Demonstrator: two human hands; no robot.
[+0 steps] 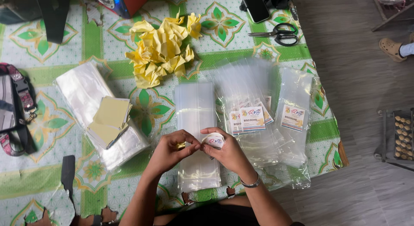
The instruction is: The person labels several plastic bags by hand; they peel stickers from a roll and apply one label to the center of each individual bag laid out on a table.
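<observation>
While the left hand (171, 149) pinches yellow backing, the right hand (226, 151) grips a glossy sticker (214, 141) (rectangular).

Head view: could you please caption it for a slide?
Both hands hold a sticker over clear bags.

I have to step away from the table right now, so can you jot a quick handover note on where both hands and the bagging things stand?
Left hand: pinch grip on a yellow backing scrap, fingertips meeting the right hand.
Right hand: holds a small white printed sticker label at its fingertips.
Both hover over the stack of clear plastic bags in the middle.
Done: labelled clear bags lie fanned out to the right; a crumpled yellow backing paper pile sits above.
Left: the middle stack shows no labels; a pile of square yellow sticker sheets rests on another clear bag pack at left.
</observation>
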